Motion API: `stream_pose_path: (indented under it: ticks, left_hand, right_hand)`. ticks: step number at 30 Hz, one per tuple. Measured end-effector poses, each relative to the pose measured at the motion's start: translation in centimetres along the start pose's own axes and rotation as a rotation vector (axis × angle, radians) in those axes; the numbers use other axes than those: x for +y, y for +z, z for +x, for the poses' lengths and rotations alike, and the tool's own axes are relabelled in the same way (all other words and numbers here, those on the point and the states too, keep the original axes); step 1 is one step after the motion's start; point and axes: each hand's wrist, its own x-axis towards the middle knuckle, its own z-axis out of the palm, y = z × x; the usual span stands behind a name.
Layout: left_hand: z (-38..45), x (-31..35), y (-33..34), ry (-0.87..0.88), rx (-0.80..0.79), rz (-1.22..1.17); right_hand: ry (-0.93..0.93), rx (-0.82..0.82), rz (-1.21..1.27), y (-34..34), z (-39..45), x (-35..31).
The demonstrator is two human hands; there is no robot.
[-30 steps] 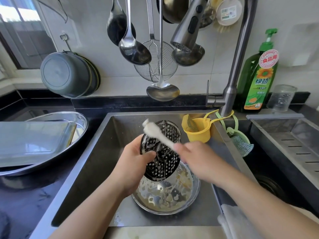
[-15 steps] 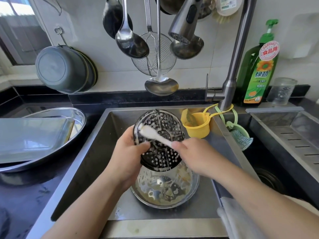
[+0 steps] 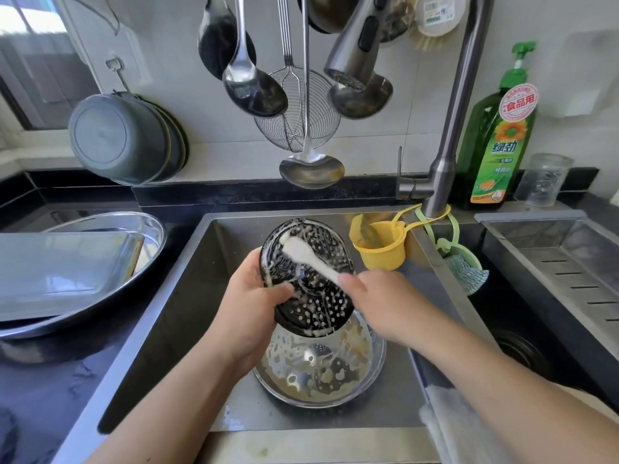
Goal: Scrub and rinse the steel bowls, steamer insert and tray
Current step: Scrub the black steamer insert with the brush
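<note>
My left hand [image 3: 254,303] grips the left rim of the perforated steamer insert [image 3: 318,306], holding it tilted over the sink [image 3: 187,296]. My right hand [image 3: 385,299] holds a white brush [image 3: 303,254] whose head lies on the insert's upper left, amid soap streaks. Below the insert a soapy steel bowl [image 3: 321,373] sits on the sink floor. On the counter at left a flat steel tray [image 3: 63,269] lies inside a wide steel bowl [image 3: 147,236].
The faucet [image 3: 449,135] rises at the right with its spray head over the sink. A yellow cup [image 3: 378,246] hangs at the sink's back right corner. Ladles and a wire skimmer [image 3: 298,118] hang above. Green detergent bottle [image 3: 495,139], glass jar [image 3: 544,179], second basin [image 3: 552,279] at right.
The insert has turned to face me more flatly. The brush head has moved down from above the rim onto the insert's upper left surface. More soap streaks show.
</note>
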Motion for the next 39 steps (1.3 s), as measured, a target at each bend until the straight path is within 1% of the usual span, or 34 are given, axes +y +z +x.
stream_pose_path:
  ticks: [2,3,4,7,9,11,14,16,18,24,27,28,31,33,36,39]
  left_hand:
    - [0.0,0.0,-0.1,0.002,0.017,0.019]
    - [0.0,0.1,-0.1,0.002,0.019,0.029]
    - [0.1,0.1,-0.1,-0.001,0.017,0.037]
    - [0.0,0.3,0.0,-0.002,0.034,0.023]
    - [-0.1,0.7,-0.1,-0.008,0.080,-0.046]
    - [0.0,1.0,-0.4,-0.027,0.142,-0.170]
    - [0.5,1.2,-1.2,-0.039,0.280,-0.334]
    - [0.9,1.3,-1.7,-0.028,0.349,-0.388]
    - [1.0,1.2,-1.9,-0.015,0.380,-0.404]
    - [0.7,1.3,-1.3,0.059,0.352,-0.293]
    - [0.6,1.4,-1.2,0.063,0.332,-0.293]
    - [0.6,1.3,-1.2,0.046,0.337,-0.314]
    - [0.8,1.2,-1.4,0.003,0.384,-0.372]
    - [0.9,1.1,-1.6,0.003,0.400,-0.378]
    - [0.9,1.1,-1.4,0.031,0.380,-0.337]
    - [0.6,1.2,-0.8,0.080,0.337,-0.257]
  right_hand:
    - [-0.046,-0.068,-0.018,0.8,-0.3,-0.8]
    - [-0.043,-0.069,-0.028,0.8,-0.2,-0.8]
    - [-0.022,-0.047,-0.026,0.5,0.0,-0.6]
    - [0.051,0.098,-0.002,-0.9,0.4,0.5]
    - [0.049,0.141,0.018,-1.0,0.3,0.8]
    - [0.029,0.153,0.039,-0.5,0.1,0.5]
    - [0.019,0.171,0.092,-0.4,0.0,0.3]
    - [0.026,0.186,0.132,-0.7,0.0,0.4]
    - [0.036,0.185,0.147,-0.9,-0.1,0.5]
    - [0.036,0.167,0.087,-0.8,-0.1,0.6]
    - [0.069,0.153,0.057,-0.8,0.1,0.4]
    - [0.074,0.123,0.043,-0.7,0.1,0.3]
    - [0.037,-0.038,-0.017,0.5,-0.1,-0.4]
    - [0.034,-0.089,-0.027,1.1,-0.1,-0.4]
    - [0.101,-0.069,0.010,0.2,0.2,0.1]
    - [0.147,0.041,0.014,-1.0,0.4,0.6]
